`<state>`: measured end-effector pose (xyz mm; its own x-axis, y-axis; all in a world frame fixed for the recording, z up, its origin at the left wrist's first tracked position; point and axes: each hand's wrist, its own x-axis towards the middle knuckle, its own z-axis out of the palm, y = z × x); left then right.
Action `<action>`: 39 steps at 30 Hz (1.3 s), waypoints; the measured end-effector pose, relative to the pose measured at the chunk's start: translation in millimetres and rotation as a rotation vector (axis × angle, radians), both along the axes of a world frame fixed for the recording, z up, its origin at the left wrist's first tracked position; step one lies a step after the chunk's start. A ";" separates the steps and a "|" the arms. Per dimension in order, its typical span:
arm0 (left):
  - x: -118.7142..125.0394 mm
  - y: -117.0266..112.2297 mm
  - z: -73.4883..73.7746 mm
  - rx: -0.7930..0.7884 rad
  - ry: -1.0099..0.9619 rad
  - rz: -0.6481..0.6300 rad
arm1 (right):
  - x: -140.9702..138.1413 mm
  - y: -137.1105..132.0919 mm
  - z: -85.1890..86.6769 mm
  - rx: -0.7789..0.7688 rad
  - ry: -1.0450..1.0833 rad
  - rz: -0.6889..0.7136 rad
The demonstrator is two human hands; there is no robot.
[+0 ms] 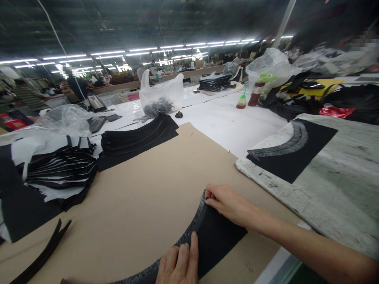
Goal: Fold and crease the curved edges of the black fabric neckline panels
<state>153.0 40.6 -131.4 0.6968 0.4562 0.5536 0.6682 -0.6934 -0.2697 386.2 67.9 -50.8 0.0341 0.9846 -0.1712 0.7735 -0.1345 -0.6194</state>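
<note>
A black fabric panel (220,232) with a concave curved edge lies on the tan board below me. Along that curve runs a narrow, speckled grey-black strip (189,228), which continues to the lower left beyond the panel. My left hand (177,264) rests with fingers stretched out on the panel, against the strip; its lower part is cut off by the frame. At the curve's far upper tip, my right hand (226,203) pinches the end of the strip and panel edge between thumb and fingers.
Loose black curved strips (44,252) lie at left. Behind are a stack of black curved pieces (136,138) and a bundle with white backing (59,169). On the right, a stained grey slab (340,185) bears another black panel (296,150). Farther off stands a green-tipped bottle (242,102).
</note>
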 end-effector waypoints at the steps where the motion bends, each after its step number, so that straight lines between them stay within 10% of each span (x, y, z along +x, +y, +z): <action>1: -0.2 0.0 -0.4 -0.001 0.002 0.001 | -0.3 0.8 -0.6 -0.001 -0.003 0.000; 11: 0.3 -2.4 2.3 -0.045 0.004 -0.004 | 0.9 0.4 -6.3 0.030 -0.116 -0.029; 20: 5.7 -11.1 5.5 -0.239 -0.061 0.052 | -15.1 -15.7 -14.4 0.279 -0.199 0.212; 25: -1.8 -18.4 30.0 -0.448 -0.221 -0.014 | -6.6 -23.0 -40.0 0.351 -0.210 0.215; 31: -106.9 -8.9 82.1 -0.704 -0.632 0.085 | -19.3 -9.4 -52.7 0.635 -0.202 0.172; 35: -198.5 4.4 94.1 -0.622 -0.632 0.377 | -108.9 -7.2 -16.7 0.473 -0.102 0.379; 39: -240.0 11.9 91.3 -0.652 -0.485 0.342 | -217.1 6.9 13.8 0.224 -0.035 0.525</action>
<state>-87.0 52.5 -40.2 0.2195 0.9251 0.3098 0.8057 -0.3510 0.4771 169.1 74.8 -37.0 -0.4675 0.8833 0.0357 0.7216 0.4046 -0.5618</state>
